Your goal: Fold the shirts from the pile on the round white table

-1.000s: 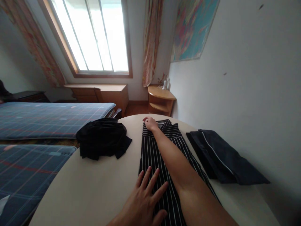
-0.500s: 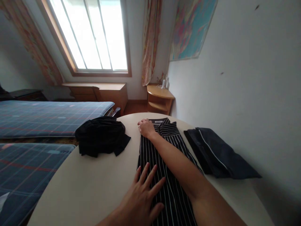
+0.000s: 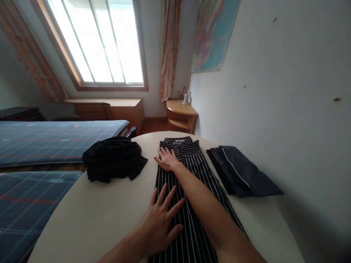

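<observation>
A black shirt with white stripes [image 3: 196,166] lies lengthwise on the round cream table [image 3: 109,215], its collar at the far end and its sides folded in. My left hand [image 3: 163,219] rests flat on the nearer part of the shirt with its fingers spread. Farther up, just below the collar on the left side, my right hand [image 3: 168,159] lies on the cloth, fingers apart. My right forearm stretches across the shirt and covers part of its middle. The near end of the shirt runs out of view at the bottom.
A crumpled black garment [image 3: 113,159] lies at the table's left edge. Folded dark trousers [image 3: 241,171] lie to the right, near the white wall [image 3: 274,109]. Beds with blue plaid mattresses [image 3: 60,140] stand left, and a corner shelf [image 3: 181,107] stands behind the table.
My right hand has drawn back a little from the shirt's upper left edge, and its fingers have spread out flat. My left hand stays on the shirt. The view has shifted slightly right.
</observation>
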The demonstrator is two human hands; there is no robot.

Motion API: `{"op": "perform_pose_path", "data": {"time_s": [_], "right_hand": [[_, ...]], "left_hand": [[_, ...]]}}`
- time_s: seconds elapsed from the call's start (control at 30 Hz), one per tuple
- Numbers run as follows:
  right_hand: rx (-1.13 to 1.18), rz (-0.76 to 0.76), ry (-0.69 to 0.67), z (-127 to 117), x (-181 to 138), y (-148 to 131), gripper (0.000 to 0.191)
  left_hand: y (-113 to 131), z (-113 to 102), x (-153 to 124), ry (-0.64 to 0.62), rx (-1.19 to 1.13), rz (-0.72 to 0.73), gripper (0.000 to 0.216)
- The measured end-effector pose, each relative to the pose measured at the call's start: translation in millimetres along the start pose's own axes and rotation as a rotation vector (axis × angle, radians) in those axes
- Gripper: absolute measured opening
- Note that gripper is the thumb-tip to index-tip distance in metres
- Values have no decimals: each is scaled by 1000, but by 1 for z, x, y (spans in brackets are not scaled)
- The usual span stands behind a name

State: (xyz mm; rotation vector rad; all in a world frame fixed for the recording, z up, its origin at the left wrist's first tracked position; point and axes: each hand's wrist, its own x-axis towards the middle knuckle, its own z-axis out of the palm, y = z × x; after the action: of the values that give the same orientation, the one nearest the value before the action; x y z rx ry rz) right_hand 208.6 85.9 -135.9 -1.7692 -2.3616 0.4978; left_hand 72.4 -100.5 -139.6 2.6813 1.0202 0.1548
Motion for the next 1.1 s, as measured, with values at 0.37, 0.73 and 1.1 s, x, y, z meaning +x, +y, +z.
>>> {"op": "perform_pose_path", "data": {"time_s": [0.37,0.73,1.1], "right_hand": [[-68,44,72,-36,-89,12,66],[-26,169,-24,-10,-134,35,63],[84,130,183,-13,-75,57,57]], "left_hand": [[-16,-5,5,-10,66,7,68],[-44,-2,11,174,135,81,64],[-17,4,-1,216,47,96,61]]}}
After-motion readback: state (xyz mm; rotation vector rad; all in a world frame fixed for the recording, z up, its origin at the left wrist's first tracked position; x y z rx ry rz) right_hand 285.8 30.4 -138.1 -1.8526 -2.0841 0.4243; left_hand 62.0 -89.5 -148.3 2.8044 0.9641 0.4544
